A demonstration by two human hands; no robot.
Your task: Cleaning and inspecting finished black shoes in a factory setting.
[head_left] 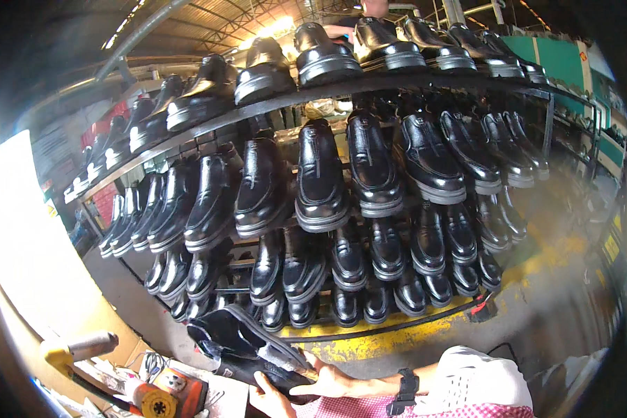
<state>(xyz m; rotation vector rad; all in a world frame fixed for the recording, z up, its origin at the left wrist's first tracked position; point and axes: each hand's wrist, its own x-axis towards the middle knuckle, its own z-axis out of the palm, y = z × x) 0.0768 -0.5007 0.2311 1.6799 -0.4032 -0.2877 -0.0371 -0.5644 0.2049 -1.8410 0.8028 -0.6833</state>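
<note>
Low in the view, a black leather shoe (219,333) lies tilted, its toe pointing up and left and the edge of its sole showing along its right side. My right hand (333,380), with a black watch on the wrist, grips it near the heel end. Beside it my left hand (270,400) closes on the lower heel end, the thumb on top and the other fingers hidden. Whether the dark part below is a second shoe, I cannot tell.
A dark metal rack (327,92) ahead carries several tiers of black shoes (320,174). At the lower left stand an orange and black tool (177,386) and a yellow-handled tool (63,355). Yellow paint (390,340) marks the floor under the rack.
</note>
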